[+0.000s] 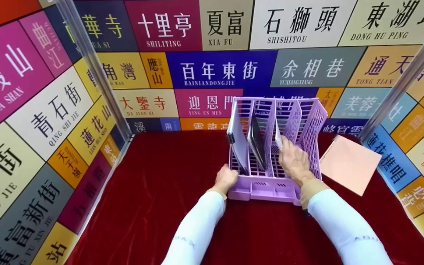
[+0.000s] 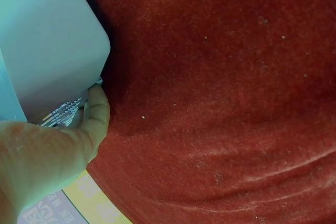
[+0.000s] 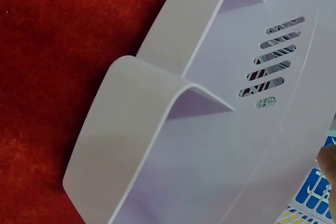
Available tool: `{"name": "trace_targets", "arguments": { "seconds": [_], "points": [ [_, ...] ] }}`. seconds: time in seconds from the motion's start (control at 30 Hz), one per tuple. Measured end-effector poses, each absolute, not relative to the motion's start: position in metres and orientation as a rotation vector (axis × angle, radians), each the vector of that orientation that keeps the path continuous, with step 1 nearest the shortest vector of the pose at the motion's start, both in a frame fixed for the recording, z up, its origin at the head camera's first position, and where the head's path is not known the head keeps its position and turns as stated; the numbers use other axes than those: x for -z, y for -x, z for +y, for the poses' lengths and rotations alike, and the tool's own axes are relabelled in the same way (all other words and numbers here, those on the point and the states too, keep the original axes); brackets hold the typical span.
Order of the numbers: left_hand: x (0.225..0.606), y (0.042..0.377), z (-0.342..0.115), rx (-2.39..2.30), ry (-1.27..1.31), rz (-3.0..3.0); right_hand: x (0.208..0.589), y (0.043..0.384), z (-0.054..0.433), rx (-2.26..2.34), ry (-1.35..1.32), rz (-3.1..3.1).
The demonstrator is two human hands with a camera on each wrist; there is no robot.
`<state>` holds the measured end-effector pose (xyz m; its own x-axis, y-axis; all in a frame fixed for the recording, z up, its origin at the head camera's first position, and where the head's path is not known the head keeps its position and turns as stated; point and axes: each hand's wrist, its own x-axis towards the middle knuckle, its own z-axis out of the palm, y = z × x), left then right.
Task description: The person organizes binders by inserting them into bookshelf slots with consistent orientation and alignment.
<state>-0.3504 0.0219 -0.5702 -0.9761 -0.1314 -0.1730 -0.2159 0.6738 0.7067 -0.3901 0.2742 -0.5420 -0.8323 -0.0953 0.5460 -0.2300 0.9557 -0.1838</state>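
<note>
A purple desktop file rack (image 1: pixel 260 188) with several upright slots stands on the red cloth. My left hand (image 1: pixel 227 177) grips its front left corner; in the left wrist view, the fingers (image 2: pixel 97 111) bend round the rack's edge. My right hand (image 1: pixel 293 159) reaches into a slot right of the middle and holds a thin white notebook (image 1: pixel 278 136), mostly hidden by the hand and a divider. In the leftmost slot stands a pale spiral notebook (image 1: pixel 237 138), and a black notebook (image 1: pixel 257 145) leans in the slot beside it. The right wrist view shows mainly the rack's front tray (image 3: pixel 142 129).
A pink spiral notebook (image 1: pixel 352 163) lies flat on the red cloth (image 1: pixel 160 198), right of the rack. Printed panels with colourful signs (image 1: pixel 219 70) enclose the back and both sides, with clear corner strips (image 1: pixel 96 70) between them.
</note>
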Motion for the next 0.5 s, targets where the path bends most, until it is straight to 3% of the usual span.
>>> {"name": "trace_targets", "arguments": {
  "seconds": [0.5],
  "points": [
    [0.5693,0.3510,0.0210,-1.212,0.293,2.765,0.5431,0.3909,0.2693,-0.354,-0.228,-2.609]
  ]
}}
